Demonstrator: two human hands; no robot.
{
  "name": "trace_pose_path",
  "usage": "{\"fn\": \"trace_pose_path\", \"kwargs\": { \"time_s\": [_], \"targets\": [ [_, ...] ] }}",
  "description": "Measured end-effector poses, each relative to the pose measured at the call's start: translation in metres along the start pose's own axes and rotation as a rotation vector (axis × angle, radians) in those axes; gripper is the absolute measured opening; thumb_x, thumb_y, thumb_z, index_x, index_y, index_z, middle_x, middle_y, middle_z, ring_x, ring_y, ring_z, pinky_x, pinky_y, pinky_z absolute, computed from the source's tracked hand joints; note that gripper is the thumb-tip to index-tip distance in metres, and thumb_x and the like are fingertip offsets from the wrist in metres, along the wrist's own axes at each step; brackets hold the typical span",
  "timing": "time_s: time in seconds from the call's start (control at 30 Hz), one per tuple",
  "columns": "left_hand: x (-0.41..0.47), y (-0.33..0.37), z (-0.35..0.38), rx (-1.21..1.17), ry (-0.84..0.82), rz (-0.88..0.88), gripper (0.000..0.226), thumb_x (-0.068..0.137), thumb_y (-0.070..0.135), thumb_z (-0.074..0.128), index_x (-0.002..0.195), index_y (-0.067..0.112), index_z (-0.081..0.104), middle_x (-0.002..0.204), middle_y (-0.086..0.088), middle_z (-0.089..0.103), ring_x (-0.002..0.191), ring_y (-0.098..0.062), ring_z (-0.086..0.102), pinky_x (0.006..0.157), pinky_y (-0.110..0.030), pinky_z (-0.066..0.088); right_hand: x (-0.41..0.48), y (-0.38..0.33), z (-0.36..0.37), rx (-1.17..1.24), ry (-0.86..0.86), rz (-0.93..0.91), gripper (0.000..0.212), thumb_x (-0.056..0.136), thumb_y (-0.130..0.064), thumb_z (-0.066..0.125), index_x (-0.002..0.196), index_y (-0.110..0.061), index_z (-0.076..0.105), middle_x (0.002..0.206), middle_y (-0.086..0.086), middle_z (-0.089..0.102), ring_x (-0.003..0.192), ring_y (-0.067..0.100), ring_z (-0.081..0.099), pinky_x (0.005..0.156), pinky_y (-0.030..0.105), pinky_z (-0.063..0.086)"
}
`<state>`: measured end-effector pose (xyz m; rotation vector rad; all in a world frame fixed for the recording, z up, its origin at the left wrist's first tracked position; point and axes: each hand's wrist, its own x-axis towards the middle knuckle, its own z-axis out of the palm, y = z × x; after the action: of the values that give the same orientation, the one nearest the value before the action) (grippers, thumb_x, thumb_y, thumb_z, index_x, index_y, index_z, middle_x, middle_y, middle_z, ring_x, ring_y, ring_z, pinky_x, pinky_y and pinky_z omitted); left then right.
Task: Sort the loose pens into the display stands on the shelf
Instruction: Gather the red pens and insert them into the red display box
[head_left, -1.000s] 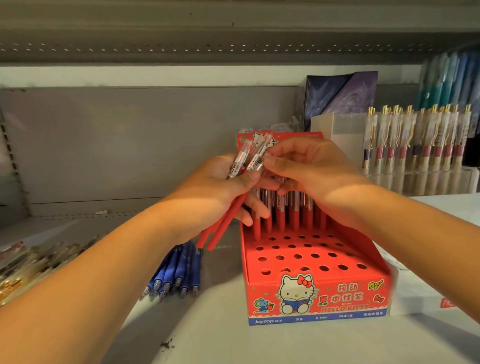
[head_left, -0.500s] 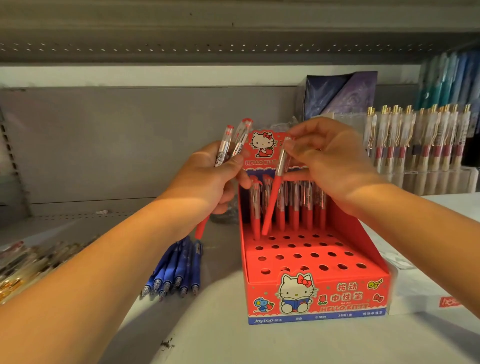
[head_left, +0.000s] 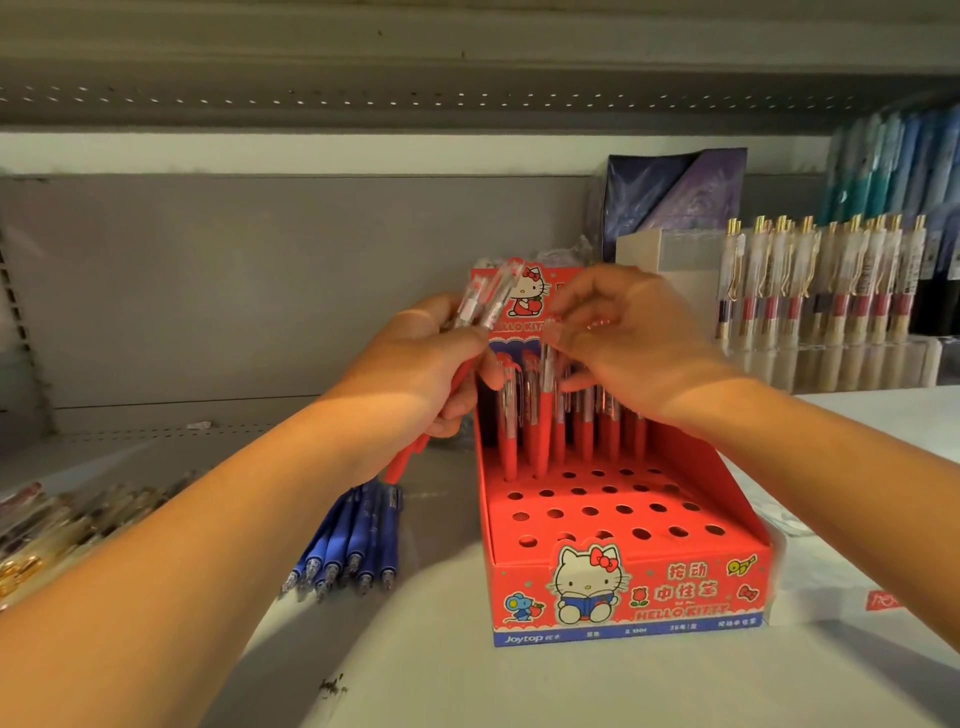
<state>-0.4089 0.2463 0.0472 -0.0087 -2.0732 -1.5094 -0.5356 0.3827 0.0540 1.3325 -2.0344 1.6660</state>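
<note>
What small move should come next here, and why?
Probably release: the right hand pinches the top of a red pen that stands upright with its tip seemingly seated in the red stand. The left hand grips spare red pens, and the front rows of holes are empty, so more pens wait.

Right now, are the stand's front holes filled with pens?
No, the front holes of the stand are empty; red pens sit only at its back.

Dim warm light, soft shadows — motion-blurred fingertips, bowed wide-angle edges
</note>
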Motion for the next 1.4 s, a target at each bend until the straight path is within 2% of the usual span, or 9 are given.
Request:
{"fn": "trace_pose_path", "kwargs": {
  "time_s": [0.1,0.3,0.37,0.5,0.87,1.0,1.1,1.23,1.4],
  "targets": [
    [-0.002,-0.002,0.001,0.067,-0.061,0.053,0.012,0.103,0.010,0.044,0.102,0.013,0.055,0.073,-0.004,0.071,0.041,-0.021,0.042,0.043,-0.028,0.026,-0.002,0.004,0.001,-0.196,-0.117,-0.020,0.013,0.084,-0.012,0.075,0.076,-0.022,0.069,0.072,-0.003,0.070,0.067,0.023,0.070,0.065,0.045,0.061],
    [-0.002,0.000,0.003,-0.019,-0.135,0.087,0.016,0.100,0.006,0.050,0.109,0.015,0.060,0.083,-0.008,0.075,0.051,-0.019,0.063,0.042,-0.025,0.049,-0.002,0.002,-0.002,-0.271,-0.107,-0.078,0.005,0.085,-0.021,0.072,0.082,-0.025,0.075,0.079,-0.008,0.073,0.067,0.000,0.064,0.063,0.024,0.048],
    [-0.003,-0.001,0.003,-0.015,-0.150,0.087,0.016,0.100,0.006,0.051,0.109,0.015,0.061,0.084,-0.008,0.075,0.054,-0.020,0.065,0.045,-0.025,0.052,-0.003,-0.003,0.000,-0.098,-0.110,-0.064,0.013,0.087,-0.011,0.068,0.093,-0.021,0.073,0.088,-0.002,0.074,0.081,0.015,0.069,0.070,0.033,0.055],
    [-0.004,-0.001,0.003,-0.020,-0.176,0.076,0.016,0.101,0.007,0.050,0.109,0.015,0.061,0.084,-0.007,0.075,0.055,-0.020,0.066,0.047,-0.026,0.053,-0.007,-0.012,0.002,0.297,-0.140,-0.028,0.027,0.089,0.007,0.059,0.099,-0.016,0.066,0.086,0.002,0.072,0.077,0.019,0.065,0.056,0.028,0.050],
    [-0.004,0.002,0.004,-0.096,-0.163,0.074,0.018,0.101,0.017,0.046,0.108,0.017,0.063,0.084,-0.006,0.073,0.068,-0.021,0.070,0.056,-0.032,0.058,-0.004,-0.017,-0.006,0.637,0.017,0.058,0.020,0.093,0.001,0.058,0.110,-0.009,0.057,0.084,0.006,0.070,0.068,0.018,0.070,0.062,0.026,0.059],
    [-0.001,0.004,0.005,-0.014,-0.079,0.115,0.019,0.100,0.019,0.049,0.105,0.016,0.067,0.084,-0.003,0.067,0.067,-0.010,0.061,0.061,-0.024,0.055,-0.001,-0.017,-0.011,0.482,0.072,0.054,0.022,0.092,-0.002,0.062,0.110,-0.011,0.054,0.077,0.004,0.070,0.064,0.022,0.071,0.062,0.036,0.061],
    [-0.001,0.007,0.003,0.102,-0.012,0.149,0.019,0.100,0.024,0.050,0.097,0.029,0.069,0.064,0.021,0.065,0.053,0.004,0.053,0.059,-0.013,0.047,-0.001,-0.016,-0.011,0.336,0.052,-0.004,0.019,0.090,-0.002,0.065,0.103,-0.015,0.059,0.074,0.002,0.071,0.063,0.026,0.071,0.055,0.036,0.060],
    [-0.002,0.006,0.001,0.178,0.041,0.172,0.020,0.098,0.035,0.052,0.095,0.039,0.072,0.068,0.008,0.053,0.059,-0.013,0.041,0.061,-0.025,0.039,-0.001,-0.014,-0.011,0.103,0.043,-0.089,0.024,0.090,-0.007,0.068,0.096,-0.030,0.062,0.085,0.000,0.070,0.073,0.020,0.072,0.051,0.033,0.059],
    [-0.002,0.003,0.001,0.216,0.015,0.191,0.021,0.102,0.029,0.047,0.105,0.033,0.068,0.082,0.021,0.067,0.059,0.011,0.053,0.061,-0.006,0.043,0.003,-0.010,-0.013,0.001,0.076,-0.089,0.031,0.087,-0.011,0.072,0.091,-0.038,0.058,0.089,-0.003,0.065,0.076,0.016,0.071,0.052,0.035,0.060]
  ]
}}
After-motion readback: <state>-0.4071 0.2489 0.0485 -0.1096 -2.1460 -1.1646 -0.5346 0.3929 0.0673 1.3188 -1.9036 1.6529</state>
